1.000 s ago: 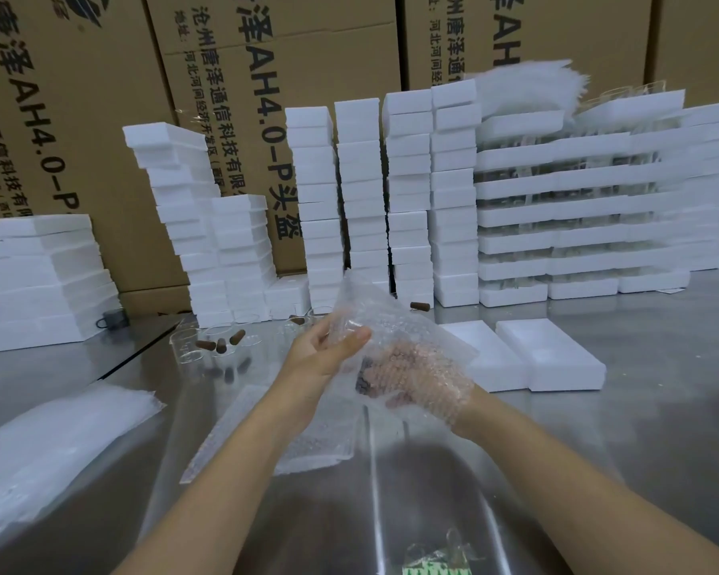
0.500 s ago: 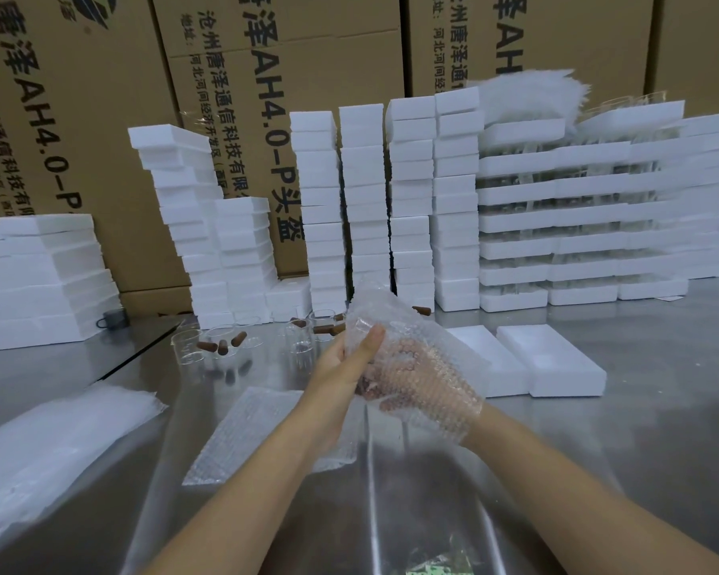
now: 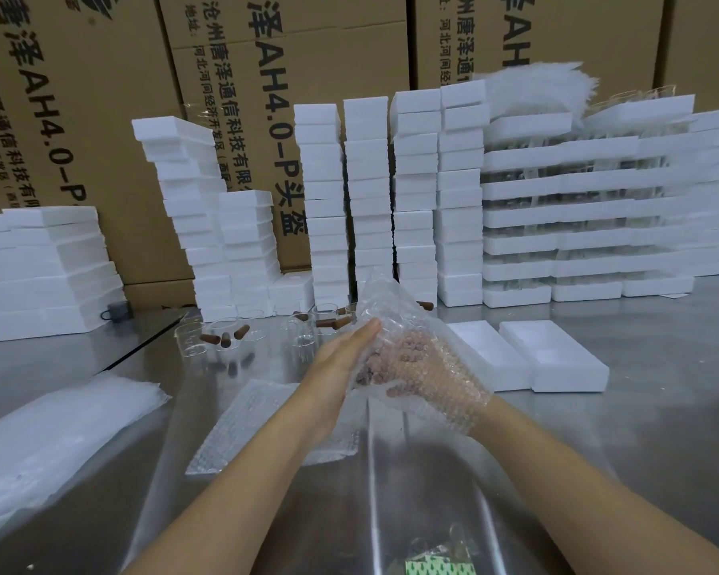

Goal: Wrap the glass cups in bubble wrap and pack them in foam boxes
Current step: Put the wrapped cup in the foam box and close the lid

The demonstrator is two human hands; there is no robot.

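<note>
The right hand (image 3: 414,367) lies blurred under bubble wrap (image 3: 391,309).

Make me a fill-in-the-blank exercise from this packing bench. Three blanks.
The right hand shows through a sheet of ___ wrap.
Just right of the hands, ___ foam boxes lie side by side on the table.
The bare glass cups stand to the ___ of the left hand.
Missing: bubble; two; left.

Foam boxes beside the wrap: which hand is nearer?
Right. The right hand, under bubble wrap, is just left of the foam boxes; the left hand lies farther left.
</note>
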